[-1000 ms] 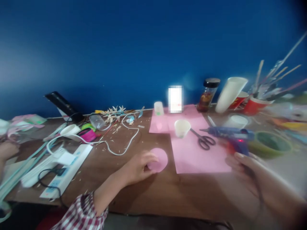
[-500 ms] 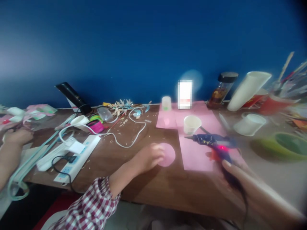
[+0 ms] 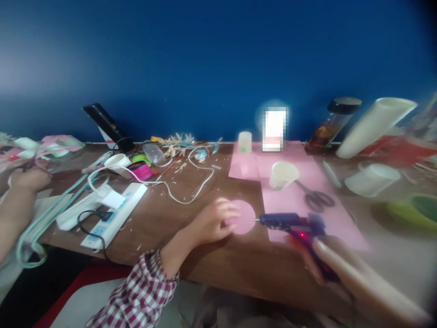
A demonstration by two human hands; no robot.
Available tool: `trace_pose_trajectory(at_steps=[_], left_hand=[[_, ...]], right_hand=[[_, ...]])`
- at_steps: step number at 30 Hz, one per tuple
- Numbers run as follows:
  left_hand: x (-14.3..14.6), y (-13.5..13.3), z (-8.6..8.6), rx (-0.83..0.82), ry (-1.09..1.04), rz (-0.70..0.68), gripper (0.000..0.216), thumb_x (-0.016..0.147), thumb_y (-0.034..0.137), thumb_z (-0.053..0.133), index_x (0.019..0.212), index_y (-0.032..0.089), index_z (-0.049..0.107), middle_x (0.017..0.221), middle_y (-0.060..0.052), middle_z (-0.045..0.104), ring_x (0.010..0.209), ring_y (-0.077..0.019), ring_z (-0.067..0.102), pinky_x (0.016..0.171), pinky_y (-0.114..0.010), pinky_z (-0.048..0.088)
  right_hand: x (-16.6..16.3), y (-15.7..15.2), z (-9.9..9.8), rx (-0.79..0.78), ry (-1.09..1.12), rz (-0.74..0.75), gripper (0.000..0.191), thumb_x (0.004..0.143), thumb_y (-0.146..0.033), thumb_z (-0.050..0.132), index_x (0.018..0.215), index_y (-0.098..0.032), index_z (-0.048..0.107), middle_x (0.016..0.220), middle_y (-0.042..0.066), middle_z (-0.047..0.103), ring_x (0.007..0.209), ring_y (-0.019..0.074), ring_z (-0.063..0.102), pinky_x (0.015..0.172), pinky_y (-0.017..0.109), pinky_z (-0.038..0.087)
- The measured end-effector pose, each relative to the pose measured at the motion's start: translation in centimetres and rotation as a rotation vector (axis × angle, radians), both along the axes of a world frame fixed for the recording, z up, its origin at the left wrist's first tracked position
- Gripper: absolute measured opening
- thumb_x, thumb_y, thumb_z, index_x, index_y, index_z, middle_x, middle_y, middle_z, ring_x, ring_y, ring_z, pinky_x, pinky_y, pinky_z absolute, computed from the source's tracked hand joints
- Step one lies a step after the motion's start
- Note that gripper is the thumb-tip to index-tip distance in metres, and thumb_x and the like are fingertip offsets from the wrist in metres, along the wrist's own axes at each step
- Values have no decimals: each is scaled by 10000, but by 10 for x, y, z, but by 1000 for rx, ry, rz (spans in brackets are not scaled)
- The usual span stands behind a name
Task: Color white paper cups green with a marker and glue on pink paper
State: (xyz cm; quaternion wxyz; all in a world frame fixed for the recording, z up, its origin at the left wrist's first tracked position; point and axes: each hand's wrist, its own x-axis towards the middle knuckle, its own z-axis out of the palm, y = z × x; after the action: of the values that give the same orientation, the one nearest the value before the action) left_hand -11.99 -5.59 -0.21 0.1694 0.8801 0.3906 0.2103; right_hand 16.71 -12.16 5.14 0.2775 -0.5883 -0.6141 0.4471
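Pink round paper disc [image 3: 246,217] is my focus, seen through the head camera at the front of the work, just left of the long pink sheet's near part. Largest in my view stands the plain blue wall [image 3: 170,68]; before it lies the brown wood-look table [image 3: 221,269], and on that the flat pink paper sheet [image 3: 283,202]. Next in size I have the dark blue glue gun [image 3: 290,221], its handle wrapped by the right hand [image 3: 341,266]. With the gun this near the paper, I judge that steadiness matters most: wrist level, disc held firm, the left hand [image 3: 211,222] well back from the gun's front end. Smaller again, the black-handled scissors [image 3: 307,190] and the white paper cup [image 3: 283,177] rest on the sheet beyond the gun. Then comes the disc: the left fingers and thumb are drawn narrow on its left part, so it extends to the right of that grip, its right part bare. Smallest, the thin metal nozzle [image 3: 255,220] points at its right edge; whether they touch, I cannot tell.
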Motion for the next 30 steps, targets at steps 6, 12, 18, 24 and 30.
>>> trace_pose_trajectory(at_steps=[6, 12, 18, 24, 30], left_hand=[[-5, -1, -4, 4, -7, 5, 347, 796, 203, 591, 1135, 198, 668, 1279, -87, 620, 1199, -240, 519, 1066, -406, 387], [-8, 0, -6, -19, -28, -7, 429, 772, 189, 596, 1200, 170, 623, 1300, -100, 617, 1226, -241, 515, 1070, -406, 389], [-10, 3, -10, -26, -74, -46, 467, 759, 174, 591, 1225, 187, 609, 1286, -100, 631, 1229, -253, 527, 1072, -444, 382], [-10, 4, -9, -26, -79, -48, 449, 763, 207, 587, 1208, 160, 623, 1297, -129, 619, 1221, -265, 532, 1067, -455, 389], [-9, 6, -8, -20, -101, -68, 436, 754, 163, 578, 1185, 138, 633, 1267, -143, 637, 1194, -258, 552, 1051, -453, 404]], right_hand=[[-8, 3, 7, -58, -35, 121, 507, 904, -572, 433, 569, -206, 536, 536, -3, 533, 522, 145, 491, 575, 257, 433], [-12, 10, 2, -38, -88, 188, 537, 868, -635, 455, 555, -209, 551, 531, 5, 561, 525, 159, 533, 550, 263, 456], [-19, 16, 8, -56, -73, 200, 565, 851, -702, 412, 543, -239, 513, 521, 13, 574, 526, 182, 533, 549, 273, 456], [-21, 17, 8, -49, -182, 224, 587, 849, -727, 384, 576, -227, 525, 549, 14, 574, 548, 176, 538, 560, 267, 435], [-22, 19, 5, -71, -199, 307, 632, 840, -757, 349, 568, -218, 536, 533, 17, 561, 514, 162, 518, 522, 268, 413]])
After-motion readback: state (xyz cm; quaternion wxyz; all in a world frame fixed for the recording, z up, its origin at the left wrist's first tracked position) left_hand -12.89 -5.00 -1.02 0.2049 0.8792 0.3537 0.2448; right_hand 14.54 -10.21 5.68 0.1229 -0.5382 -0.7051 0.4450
